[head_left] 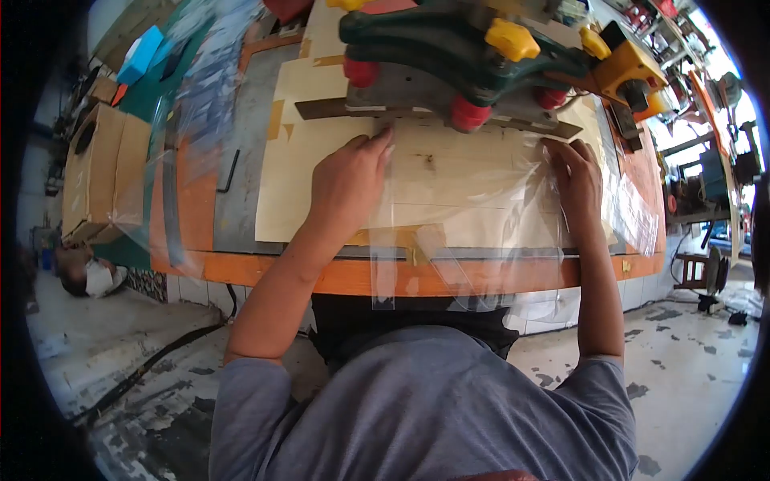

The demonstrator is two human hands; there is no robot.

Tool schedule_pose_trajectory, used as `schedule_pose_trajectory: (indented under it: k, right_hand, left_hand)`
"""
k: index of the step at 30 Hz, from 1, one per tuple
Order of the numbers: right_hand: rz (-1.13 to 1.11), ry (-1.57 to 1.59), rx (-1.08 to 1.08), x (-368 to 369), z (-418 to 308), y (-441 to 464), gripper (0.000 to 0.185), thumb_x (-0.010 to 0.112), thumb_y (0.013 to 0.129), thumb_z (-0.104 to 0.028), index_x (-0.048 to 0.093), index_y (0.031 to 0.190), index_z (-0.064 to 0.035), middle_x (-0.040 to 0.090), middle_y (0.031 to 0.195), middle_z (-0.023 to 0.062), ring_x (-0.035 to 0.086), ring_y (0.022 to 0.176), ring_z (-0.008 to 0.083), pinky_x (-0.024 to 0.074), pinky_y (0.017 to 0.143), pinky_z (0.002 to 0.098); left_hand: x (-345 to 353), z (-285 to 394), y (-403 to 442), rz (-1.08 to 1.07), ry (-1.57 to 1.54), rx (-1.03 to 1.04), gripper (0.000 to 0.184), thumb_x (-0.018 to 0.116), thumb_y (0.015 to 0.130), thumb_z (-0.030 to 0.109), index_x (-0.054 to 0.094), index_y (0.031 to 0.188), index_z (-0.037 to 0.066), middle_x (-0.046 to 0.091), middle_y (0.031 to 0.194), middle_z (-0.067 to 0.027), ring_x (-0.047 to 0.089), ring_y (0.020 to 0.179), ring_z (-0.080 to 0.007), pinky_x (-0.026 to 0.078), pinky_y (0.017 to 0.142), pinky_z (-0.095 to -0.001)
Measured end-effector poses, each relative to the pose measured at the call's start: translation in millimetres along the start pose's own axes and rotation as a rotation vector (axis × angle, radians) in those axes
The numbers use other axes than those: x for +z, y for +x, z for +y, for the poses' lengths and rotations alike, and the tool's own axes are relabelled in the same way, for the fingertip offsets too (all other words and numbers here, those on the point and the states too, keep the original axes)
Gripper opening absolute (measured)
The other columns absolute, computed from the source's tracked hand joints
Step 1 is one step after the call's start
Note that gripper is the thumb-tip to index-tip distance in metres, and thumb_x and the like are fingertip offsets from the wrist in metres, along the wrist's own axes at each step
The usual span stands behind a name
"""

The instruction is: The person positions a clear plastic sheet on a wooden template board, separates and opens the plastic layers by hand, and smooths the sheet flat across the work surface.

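Observation:
A clear plastic sheet (pixel 497 210) lies over the pale yellow board (pixel 301 192) and hangs past the front edge of the bench. My left hand (pixel 345 184) is closed, thumb and finger pinched at the sheet's left edge near a metal strip (pixel 321 109). Across from it, my right hand (pixel 576 180) pinches the sheet's right side, its fingers bent close to the strip's right end. Just beyond both hands stands a dark green machine head (pixel 449 60) with red round pads (pixel 469 115) and yellow knobs (pixel 513 40).
An orange-edged bench (pixel 337 276) spans the middle. An L-shaped hex key (pixel 230 172) lies on its left part, beside a heap of clear film (pixel 212 72). Further left are a cardboard box (pixel 100 172) and a blue box (pixel 140 54). A yellow bracket (pixel 630 72) juts out at right.

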State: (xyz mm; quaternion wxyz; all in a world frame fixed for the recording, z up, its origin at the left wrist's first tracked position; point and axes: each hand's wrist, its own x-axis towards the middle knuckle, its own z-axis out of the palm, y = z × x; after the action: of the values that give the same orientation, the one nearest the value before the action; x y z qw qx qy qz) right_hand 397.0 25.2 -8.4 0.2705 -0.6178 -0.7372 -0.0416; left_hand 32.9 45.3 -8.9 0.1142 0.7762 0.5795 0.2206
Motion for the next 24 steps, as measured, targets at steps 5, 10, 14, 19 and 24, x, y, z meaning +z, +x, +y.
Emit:
schedule_pose_trajectory:
  k: [5, 10, 14, 19, 24]
  right_hand:
    - [-0.055, -0.008, 0.086, -3.6, -3.7, 0.0, 0.025, 0.069, 0.097, -0.006, 0.079, 0.120, -0.0096, 0.072, 0.107, 0.0133, 0.067, 0.102, 0.0349, 0.0531, 0.090, 0.0441]
    - [-0.058, 0.014, 0.072, -0.6, 1.0, -1.2, 0.026, 0.068, 0.097, -0.006, 0.079, 0.121, -0.0086, 0.072, 0.107, 0.0138, 0.067, 0.101, 0.0345, 0.0526, 0.091, 0.0431]
    - [-0.053, 0.001, 0.059, -1.5, -1.9, -0.4, 0.027, 0.068, 0.098, -0.006, 0.079, 0.122, -0.0074, 0.072, 0.106, 0.0140, 0.066, 0.099, 0.0336, 0.0523, 0.091, 0.0423]
    - [-0.051, 0.011, 0.069, -1.1, -3.4, -0.7, 0.026, 0.068, 0.098, -0.006, 0.079, 0.122, -0.0072, 0.071, 0.105, 0.0144, 0.066, 0.098, 0.0335, 0.0520, 0.090, 0.0424]
    - [-0.045, 0.008, 0.062, -1.2, -2.3, -0.4, 0.026, 0.068, 0.099, -0.006, 0.079, 0.122, -0.0072, 0.070, 0.103, 0.0147, 0.066, 0.096, 0.0336, 0.0521, 0.089, 0.0426]
  left_hand:
    - [3.1, -2.1, -1.1, 0.033, -0.017, 0.048, 0.033, 0.064, 0.104, 0.021, 0.073, 0.134, 0.011, 0.076, 0.105, -0.0172, 0.074, 0.090, -0.0385, 0.060, 0.080, -0.0467]
    - [6.3, -4.3, -2.1, 0.063, -0.018, 0.053, 0.031, 0.063, 0.105, 0.022, 0.074, 0.131, 0.011, 0.076, 0.102, -0.0169, 0.074, 0.088, -0.0381, 0.060, 0.077, -0.0465]
    - [7.2, -4.9, -1.9, 0.068, -0.022, 0.062, 0.031, 0.063, 0.105, 0.022, 0.074, 0.131, 0.010, 0.075, 0.100, -0.0168, 0.074, 0.087, -0.0381, 0.060, 0.076, -0.0469]
    - [8.4, -5.8, -1.7, 0.077, -0.034, 0.058, 0.031, 0.062, 0.106, 0.023, 0.074, 0.132, 0.010, 0.075, 0.099, -0.0171, 0.073, 0.086, -0.0383, 0.060, 0.076, -0.0471]
    - [5.1, -3.1, -0.2, 0.048, -0.016, 0.039, 0.032, 0.061, 0.107, 0.024, 0.073, 0.133, 0.011, 0.075, 0.099, -0.0174, 0.073, 0.087, -0.0386, 0.060, 0.076, -0.0475]
